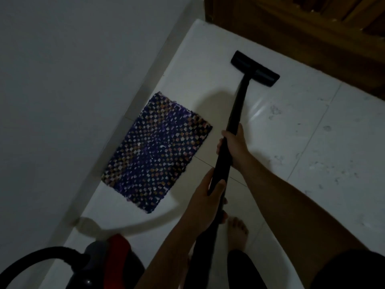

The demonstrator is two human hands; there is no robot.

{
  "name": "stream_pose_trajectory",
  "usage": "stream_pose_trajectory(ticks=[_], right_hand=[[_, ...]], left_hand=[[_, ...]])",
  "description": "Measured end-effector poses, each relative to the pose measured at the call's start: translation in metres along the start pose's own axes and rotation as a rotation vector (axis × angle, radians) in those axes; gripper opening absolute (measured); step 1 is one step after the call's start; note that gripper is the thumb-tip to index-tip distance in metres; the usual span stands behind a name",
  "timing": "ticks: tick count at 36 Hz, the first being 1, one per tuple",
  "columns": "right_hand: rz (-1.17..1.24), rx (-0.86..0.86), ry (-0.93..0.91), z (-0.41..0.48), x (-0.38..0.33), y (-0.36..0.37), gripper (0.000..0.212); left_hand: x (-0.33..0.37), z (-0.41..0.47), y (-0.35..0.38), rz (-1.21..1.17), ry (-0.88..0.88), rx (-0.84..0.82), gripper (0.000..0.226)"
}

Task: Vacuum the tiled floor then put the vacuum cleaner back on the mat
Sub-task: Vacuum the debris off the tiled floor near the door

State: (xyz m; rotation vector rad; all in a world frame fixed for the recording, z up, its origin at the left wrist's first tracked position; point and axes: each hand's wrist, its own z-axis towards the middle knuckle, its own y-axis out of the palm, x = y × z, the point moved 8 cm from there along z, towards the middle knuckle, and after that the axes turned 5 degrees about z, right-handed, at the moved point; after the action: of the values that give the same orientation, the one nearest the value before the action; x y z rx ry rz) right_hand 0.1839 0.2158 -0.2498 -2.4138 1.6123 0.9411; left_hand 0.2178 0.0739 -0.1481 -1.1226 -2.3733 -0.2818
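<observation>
Black wand (235, 113) and floor head (254, 68), mat (158, 151) dark blue-purple with checkered weave of pale pink, tan and white squares, floor (312, 130) white tile with faint grey flecks, vacuum body (112, 259) red and grey, black hose (35, 259), wall (62, 80) grey, wooden door (312, 28) brown.

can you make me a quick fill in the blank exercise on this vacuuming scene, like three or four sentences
1. Both hands grip the black ____ of the vacuum: the right hand higher up it, the left hand lower.
2. The floor head rests on the white ____.
3. The woven mat lies beside the ____.
4. The vacuum body is red and ____.

Missing words: wand; tiles; wall; black
</observation>
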Motion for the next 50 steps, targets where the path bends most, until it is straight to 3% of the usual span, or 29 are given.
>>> stream_pose_trajectory(ticks=[9, 15, 23, 30, 34, 42, 50], right_hand=[[-0.025, 0.061, -0.013, -0.067, 0.041, -0.013, 0.065], [-0.018, 0.046, -0.015, -0.120, 0.083, -0.019, 0.053], [0.119, 0.085, 0.022, -0.182, 0.155, -0.027, 0.059], [0.332, 0.069, 0.059, -0.204, 0.193, -0.039, 0.043], [0.263, 0.093, 0.038, -0.196, 0.184, -0.051, 0.029], [0.134, 0.105, 0.011, -0.156, 0.126, -0.085, 0.024], [0.059, 0.099, 0.036, -0.098, 0.055, -0.127, 0.047]], left_hand=[[-0.038, -0.067, -0.007, 0.009, 0.019, -0.041, 0.045], [-0.082, -0.115, -0.013, 0.050, 0.050, -0.058, 0.044], [-0.136, -0.167, -0.023, 0.125, 0.049, -0.096, 0.022], [-0.165, -0.169, -0.022, 0.178, 0.036, -0.089, 0.044], [-0.164, -0.163, -0.005, 0.141, 0.024, -0.103, 0.044], [-0.134, -0.125, 0.040, 0.092, -0.067, -0.211, 0.049], [-0.090, -0.067, 0.097, 0.087, -0.015, -0.118, 0.046]])
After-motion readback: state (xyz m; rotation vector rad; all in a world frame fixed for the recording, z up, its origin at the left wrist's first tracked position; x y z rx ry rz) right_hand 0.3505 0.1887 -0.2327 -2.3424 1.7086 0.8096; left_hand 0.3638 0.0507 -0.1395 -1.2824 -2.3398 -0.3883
